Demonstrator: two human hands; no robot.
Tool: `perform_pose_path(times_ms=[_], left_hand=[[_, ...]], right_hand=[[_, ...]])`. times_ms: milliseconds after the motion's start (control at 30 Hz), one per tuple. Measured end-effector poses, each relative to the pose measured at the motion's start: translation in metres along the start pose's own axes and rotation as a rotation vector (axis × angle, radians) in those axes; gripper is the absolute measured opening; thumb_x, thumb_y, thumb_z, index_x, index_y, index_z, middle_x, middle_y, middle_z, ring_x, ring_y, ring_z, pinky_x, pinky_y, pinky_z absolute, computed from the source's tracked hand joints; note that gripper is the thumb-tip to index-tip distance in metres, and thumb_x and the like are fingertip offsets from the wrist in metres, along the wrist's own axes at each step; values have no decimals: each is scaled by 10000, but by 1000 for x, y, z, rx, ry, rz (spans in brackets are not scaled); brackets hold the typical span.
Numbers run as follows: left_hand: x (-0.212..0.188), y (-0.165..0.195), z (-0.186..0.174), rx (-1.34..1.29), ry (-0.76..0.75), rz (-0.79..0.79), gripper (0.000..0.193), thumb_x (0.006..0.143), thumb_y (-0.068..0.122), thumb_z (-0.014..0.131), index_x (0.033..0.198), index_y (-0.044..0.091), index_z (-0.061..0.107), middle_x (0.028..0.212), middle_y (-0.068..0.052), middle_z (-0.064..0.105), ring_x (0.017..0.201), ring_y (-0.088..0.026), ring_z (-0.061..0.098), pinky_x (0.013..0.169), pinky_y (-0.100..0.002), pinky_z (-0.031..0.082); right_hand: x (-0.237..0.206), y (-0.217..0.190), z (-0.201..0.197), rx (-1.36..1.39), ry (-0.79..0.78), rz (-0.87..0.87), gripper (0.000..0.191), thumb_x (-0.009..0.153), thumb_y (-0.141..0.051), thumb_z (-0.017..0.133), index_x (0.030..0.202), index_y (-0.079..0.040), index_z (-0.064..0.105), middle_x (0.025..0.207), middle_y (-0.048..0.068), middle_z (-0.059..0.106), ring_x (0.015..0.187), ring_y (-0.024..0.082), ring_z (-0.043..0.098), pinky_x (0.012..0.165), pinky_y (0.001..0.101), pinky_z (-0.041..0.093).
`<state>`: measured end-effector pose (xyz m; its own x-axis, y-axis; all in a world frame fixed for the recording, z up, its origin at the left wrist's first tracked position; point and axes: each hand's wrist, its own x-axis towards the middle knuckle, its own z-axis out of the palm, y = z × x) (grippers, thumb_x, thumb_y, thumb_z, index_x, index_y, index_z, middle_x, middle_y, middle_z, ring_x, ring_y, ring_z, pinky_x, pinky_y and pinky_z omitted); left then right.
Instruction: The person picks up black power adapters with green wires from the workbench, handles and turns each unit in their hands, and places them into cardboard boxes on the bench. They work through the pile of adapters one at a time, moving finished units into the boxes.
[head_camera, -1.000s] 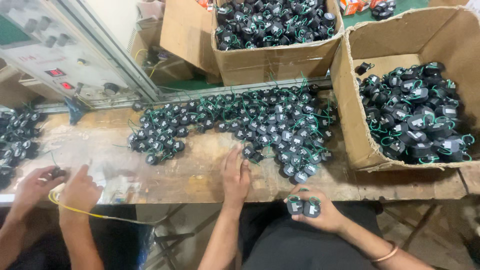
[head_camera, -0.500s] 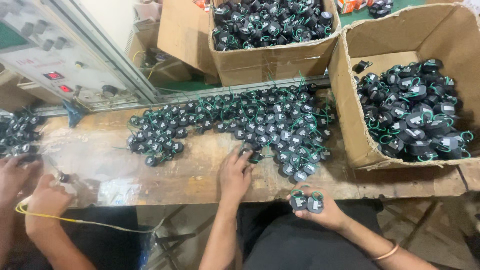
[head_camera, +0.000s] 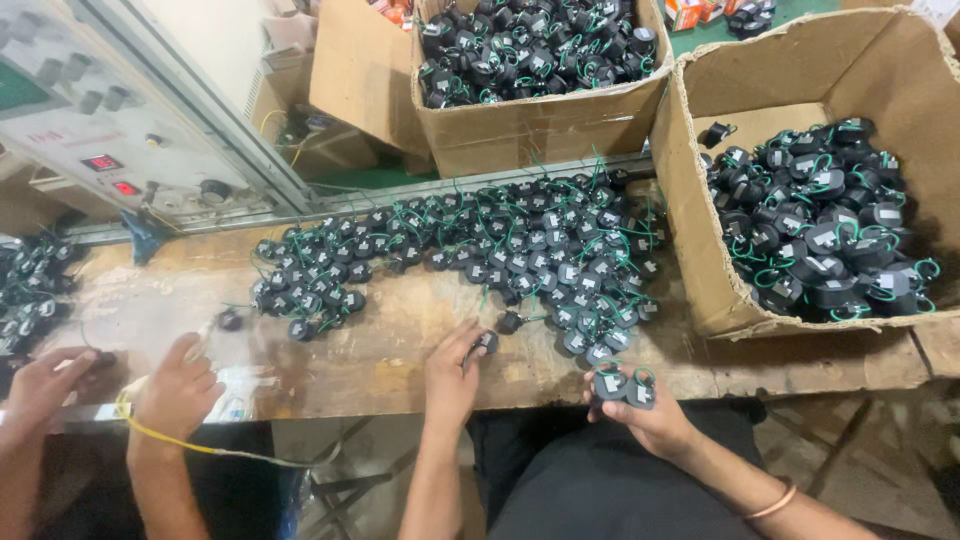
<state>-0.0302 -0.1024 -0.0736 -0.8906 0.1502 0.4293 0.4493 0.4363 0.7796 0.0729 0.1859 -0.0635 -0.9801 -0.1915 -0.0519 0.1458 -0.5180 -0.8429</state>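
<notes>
Left hand (head_camera: 452, 372) is lying palm down on my worktop (head_camera: 400, 340), fingers curling loosely around one small black coil (head_camera: 484, 344) at the near edge of the big pile of coils (head_camera: 500, 250); the fingertips are touching it but I cannot tell if they are fully gripping it. Right hand (head_camera: 640, 415) is hovering off the front edge of the worktop, closing around two black coils (head_camera: 624, 385) held side by side, white labels facing up. I am seeing green wire leads sticking out all through the pile. An open cardboard box (head_camera: 700, 230) on the right is holding more of the same coils, and a second box (head_camera: 540, 130) behind the pile is full too. Far left, another person's hands (head_camera: 175, 390) are working near a yellow wire (head_camera: 180, 440), beside a grey control panel (head_camera: 100, 130).
</notes>
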Motion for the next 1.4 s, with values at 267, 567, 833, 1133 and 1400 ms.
perform_pose_path(times_ms=[267,567,833,1133,1400], left_hand=[[-5,-12,2,-649,339,-406,314,861,-69,721,1147,59,727,1022,-109,730,954,-220,687,903,-359,532],[-22,82,42,-977,-188,-159,303,762,-108,783,1024,38,734,1104,-122,745,1017,-214,695,836,-359,564],[-8,124,49,-469,-81,237,221,819,-53,805,992,71,746,1009,-55,757,1102,-264,718,944,-370,583],[-8,113,18,-496,-263,484,223,976,249,682,1109,74,723,1207,-111,741,1227,-345,686,1043,-452,561],[-6,102,20,-642,-359,389,226,980,296,719,1072,93,757,1233,-110,753,1276,-342,684,1110,-468,533]], right_hand=[[-1,-2,-2,85,19,-16,484,862,-100,773,1286,20,573,1096,143,645,1059,256,637,828,461,573],[6,1,9,170,-7,75,584,855,-68,724,1383,-55,475,1207,98,620,1136,251,635,899,494,577],[-1,2,-5,113,88,260,588,809,-13,696,1343,-142,486,1139,45,620,1017,197,659,728,465,638],[-1,1,-3,129,80,163,497,838,-18,718,1295,-66,530,1063,89,642,899,213,699,672,412,614],[-1,5,-2,144,98,91,460,850,-50,713,1277,-67,542,1045,78,646,850,196,686,611,372,585]])
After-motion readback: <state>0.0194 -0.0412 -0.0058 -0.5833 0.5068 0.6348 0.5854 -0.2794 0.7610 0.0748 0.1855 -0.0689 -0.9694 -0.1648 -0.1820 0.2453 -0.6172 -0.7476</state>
